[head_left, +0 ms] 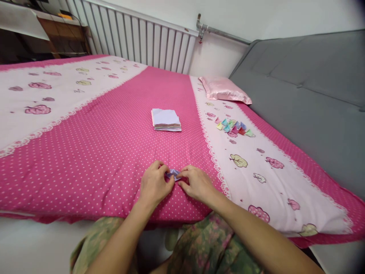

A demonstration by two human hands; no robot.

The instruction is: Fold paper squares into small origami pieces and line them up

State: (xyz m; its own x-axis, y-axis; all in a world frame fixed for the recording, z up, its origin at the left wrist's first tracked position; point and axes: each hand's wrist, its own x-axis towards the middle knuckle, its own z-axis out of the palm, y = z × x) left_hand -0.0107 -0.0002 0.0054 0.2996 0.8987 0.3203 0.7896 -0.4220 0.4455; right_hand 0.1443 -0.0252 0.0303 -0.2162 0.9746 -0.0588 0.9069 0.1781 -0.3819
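Note:
A small piece of folded purple paper [173, 174] is held low over the pink bedspread, close to the bed's front edge. My left hand [155, 182] pinches its left end between thumb and fingers. On the opposite end, my right hand [196, 182] grips it the same way. The fingers partly cover the paper, so its full shape is hidden. Beyond the hands lies a stack of square paper sheets [166, 118], with a pale lilac sheet on top. Several small folded paper pieces [234, 128] in various colours sit in a cluster to the right.
The bed carries a pink dotted bedspread [114, 152] with white patterned bands. A pink pillow [225, 90] rests at the far right beside the grey headboard [308, 72]. A white radiator [137, 34] and a pipe [225, 33] line the wall. A wooden desk [62, 34] stands at the far left.

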